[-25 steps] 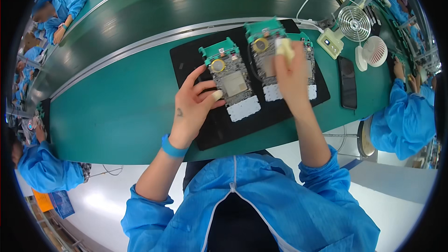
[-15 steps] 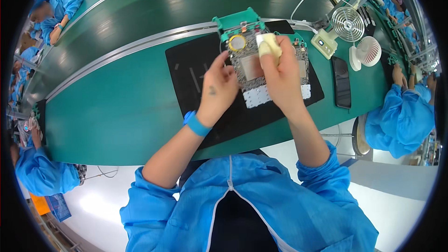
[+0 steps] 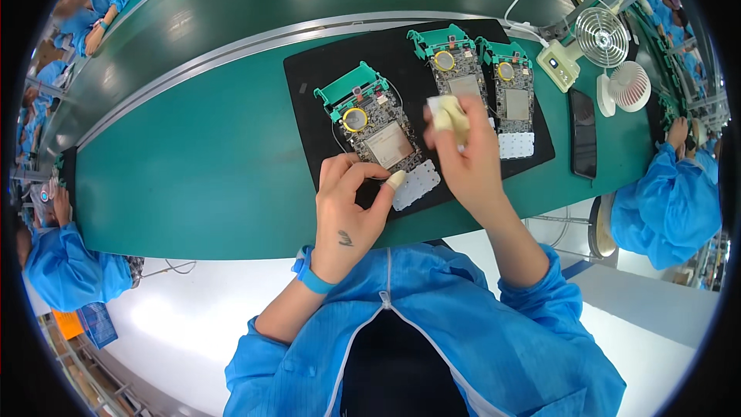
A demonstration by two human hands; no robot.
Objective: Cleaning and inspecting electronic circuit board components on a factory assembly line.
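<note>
A circuit board (image 3: 380, 135) with a green plastic bracket, a yellow-ringed round cell and a white perforated strip lies slanted on the black mat (image 3: 309, 77). My left hand (image 3: 347, 205) holds its lower end between thumb and fingers, a cream finger cot on the thumb. To its right, above the mat, my right hand (image 3: 472, 156) is closed in a pinch around a small white piece (image 3: 437, 105), with cream covering at the fingertips. Two similar boards lie beyond: a middle board (image 3: 463, 69), partly hidden by my right hand, and a right-hand board (image 3: 517, 104).
To the right of the mat are a black phone (image 3: 583, 135), a white fan (image 3: 629, 86) and another fan with a wire guard (image 3: 600, 37) beside a pale control box (image 3: 559, 63). A metal rail (image 3: 208, 62) borders the green table. Co-workers in blue sit on both sides.
The board between my hands has come down to the left, onto the mat. My left hand has moved to its lower end, and my right hand has drawn away from it.
</note>
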